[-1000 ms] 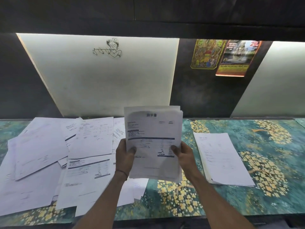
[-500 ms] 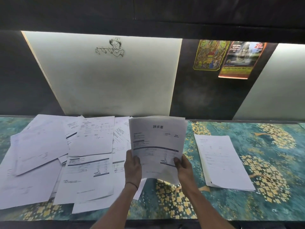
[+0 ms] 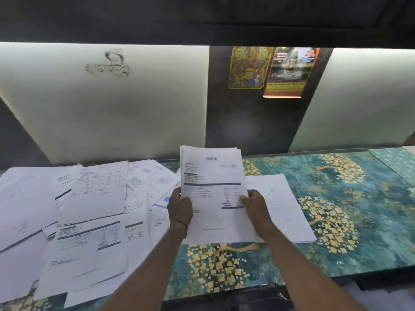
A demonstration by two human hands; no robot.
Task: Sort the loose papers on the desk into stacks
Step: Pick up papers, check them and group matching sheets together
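Observation:
I hold a bundle of printed sheets upright above the middle of the desk. My left hand grips its left edge and my right hand grips its right edge. The top sheet is a form with a dark bar across it. A loose spread of papers covers the left half of the desk, overlapping at many angles. A neat stack of papers lies flat just right of my right hand, partly hidden behind the held bundle.
The desk has a teal cover with gold tree patterns, bare on the right side. Its front edge runs below my arms. Behind stand pale lit wall panels, and two posters hang on a dark strip.
The held bundle has shifted right toward the neat stack and now overlaps its left edge. My view has swung left, so the stack sits closer to centre.

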